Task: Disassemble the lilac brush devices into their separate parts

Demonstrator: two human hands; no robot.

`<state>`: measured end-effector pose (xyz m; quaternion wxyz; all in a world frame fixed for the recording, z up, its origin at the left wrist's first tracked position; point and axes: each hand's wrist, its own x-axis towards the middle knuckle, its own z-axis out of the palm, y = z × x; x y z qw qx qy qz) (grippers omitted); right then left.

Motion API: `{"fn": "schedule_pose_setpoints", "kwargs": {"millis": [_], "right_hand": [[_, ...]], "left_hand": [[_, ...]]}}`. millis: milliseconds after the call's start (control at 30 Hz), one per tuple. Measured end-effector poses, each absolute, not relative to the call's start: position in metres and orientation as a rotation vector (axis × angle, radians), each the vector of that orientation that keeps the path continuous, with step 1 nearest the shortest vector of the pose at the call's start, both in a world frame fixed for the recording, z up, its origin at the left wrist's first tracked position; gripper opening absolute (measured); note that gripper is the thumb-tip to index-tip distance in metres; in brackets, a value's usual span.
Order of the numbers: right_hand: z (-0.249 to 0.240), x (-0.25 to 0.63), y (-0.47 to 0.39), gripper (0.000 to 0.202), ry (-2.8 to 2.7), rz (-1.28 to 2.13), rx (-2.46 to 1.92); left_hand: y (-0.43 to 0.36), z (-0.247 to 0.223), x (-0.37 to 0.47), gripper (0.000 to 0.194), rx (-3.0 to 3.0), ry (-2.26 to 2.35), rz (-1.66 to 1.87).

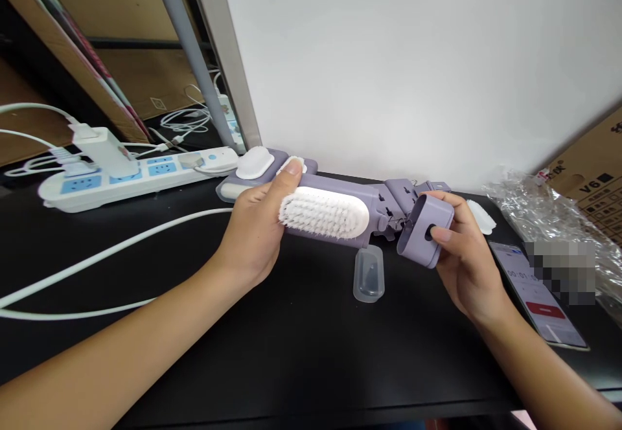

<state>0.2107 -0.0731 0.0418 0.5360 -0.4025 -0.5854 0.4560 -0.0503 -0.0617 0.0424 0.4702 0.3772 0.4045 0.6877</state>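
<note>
My left hand (257, 236) is wrapped round a purple multi-tool cleaning brush (330, 213), its oval patch of white bristles facing me and the thumb over its left end. My right hand (469, 261) grips a hollow purple sleeve piece (420, 232) with a dark oval spot, thumb pressed by that spot. The sleeve piece is close to the brush's right end; whether they are joined I cannot tell. More purple parts (398, 197) with dark slots lie behind the gap. Below the brush, a clear plastic cap (369, 274) rests on the black table (301, 352).
Behind my left hand lie another purple piece and a white pad (255, 162). A power strip (140, 184) with plugs and white cables is at left. To the right are a white piece (481, 217), a phone (539, 294), clear plastic wrap (529, 203) and a cardboard box (593, 164).
</note>
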Motion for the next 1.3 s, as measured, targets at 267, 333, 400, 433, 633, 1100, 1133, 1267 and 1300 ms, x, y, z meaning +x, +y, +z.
{"fn": "schedule_pose_setpoints", "kwargs": {"millis": [267,333,400,433,633,1100,1133,1267,1300], "right_hand": [[0.0339,0.2116,-0.0714,0.04,-1.516,1.154,-0.96],[0.0334,0.2124,-0.0693,0.037,-1.482,1.047,-0.96],[0.0334,0.2124,-0.0687,0.036,-1.443,0.963,-0.957],[0.0334,0.212,-0.069,0.036,-1.438,0.951,-0.956],[0.0339,0.2103,-0.0715,0.045,-1.645,1.156,-1.028],[0.0342,0.2045,-0.0686,0.062,-1.491,1.213,-1.073],[0.0346,0.2047,-0.0685,0.06,-1.49,1.249,-1.052],[0.0371,0.2047,-0.0691,0.057,-1.514,1.357,-0.998],[0.0377,0.204,-0.0695,0.059,-1.529,1.379,-1.008]], "left_hand": [[-0.0604,0.0481,-0.0531,0.04,0.841,0.969,1.646],[-0.059,0.0498,-0.0556,0.043,0.889,1.003,1.635],[-0.059,0.0507,-0.0566,0.047,0.925,1.033,1.63],[-0.0598,0.0506,-0.0562,0.047,0.936,1.032,1.629],[-0.066,0.0464,-0.0506,0.049,0.981,0.981,1.49],[-0.0658,0.0465,-0.0504,0.052,0.99,1.022,1.491],[-0.0657,0.0465,-0.0509,0.052,0.982,1.021,1.488],[-0.0631,0.0469,-0.0539,0.052,0.972,1.021,1.523],[-0.0627,0.0465,-0.0541,0.052,0.979,1.017,1.524]]}}
